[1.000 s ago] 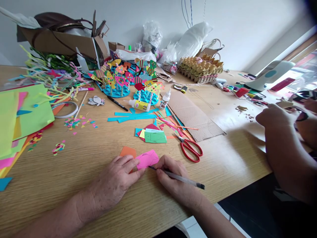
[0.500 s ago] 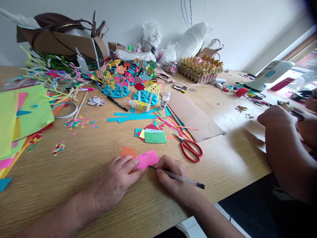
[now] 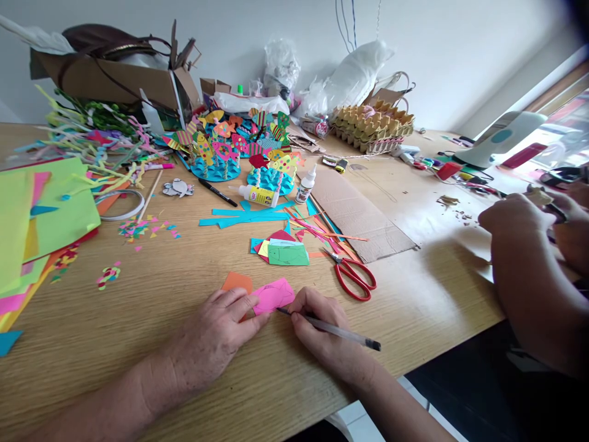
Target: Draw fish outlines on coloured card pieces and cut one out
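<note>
A pink piece of paper (image 3: 275,294) with a fish outline drawn on it lies on the table before me. My left hand (image 3: 225,319) rests flat on its left end, fingers stretched out. Partly under those fingers is an orange paper piece (image 3: 237,281). My right hand (image 3: 324,328) is closed round a pen (image 3: 343,333), its tip touching the lower edge of the pink paper. Just beyond lies a small stack of cut papers, with a green piece (image 3: 289,254) bearing a drawn fish on top. Red-handled scissors (image 3: 353,277) lie to the right of it.
Glue bottles (image 3: 306,184), a black marker (image 3: 218,193) and paper fish on blue bases (image 3: 216,169) stand or lie farther back. Cardboard (image 3: 359,212) lies right of centre. Coloured sheets (image 3: 55,202) are at left. Another person's hand (image 3: 515,215) works at right.
My hands, the pen and the pink paper look almost the same. At right, the other person's hands have shifted slightly.
</note>
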`<state>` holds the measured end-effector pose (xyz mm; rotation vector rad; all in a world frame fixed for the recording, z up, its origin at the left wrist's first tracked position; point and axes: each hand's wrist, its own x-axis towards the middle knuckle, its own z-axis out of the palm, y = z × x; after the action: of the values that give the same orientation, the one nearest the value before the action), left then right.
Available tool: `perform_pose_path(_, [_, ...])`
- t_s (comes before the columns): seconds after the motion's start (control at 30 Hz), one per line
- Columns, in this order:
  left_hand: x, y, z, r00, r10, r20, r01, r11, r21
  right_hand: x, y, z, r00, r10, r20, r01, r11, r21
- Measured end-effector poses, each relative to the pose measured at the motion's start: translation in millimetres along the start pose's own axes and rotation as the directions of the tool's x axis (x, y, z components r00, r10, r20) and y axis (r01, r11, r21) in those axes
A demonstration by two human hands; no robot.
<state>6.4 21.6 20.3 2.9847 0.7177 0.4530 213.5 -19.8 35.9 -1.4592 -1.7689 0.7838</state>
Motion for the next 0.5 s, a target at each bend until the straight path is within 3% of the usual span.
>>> perform_pose_path(0.27, [-0.6, -0.6, -0.9, 0.999, -0.005, 0.034, 0.006, 1.000, -0.013, -0.2, 1.9, -1.3, 1.000, 0.015, -0.024, -0.015, 1.000, -0.005])
perform_pose_path(0.5, [-0.4, -0.7, 0.9, 1.000, 0.004, -0.005, -0.004, 1.000, -0.003, 1.0, -0.7, -1.2, 1.000, 0.000, -0.004, 0.000, 1.000, -0.006])
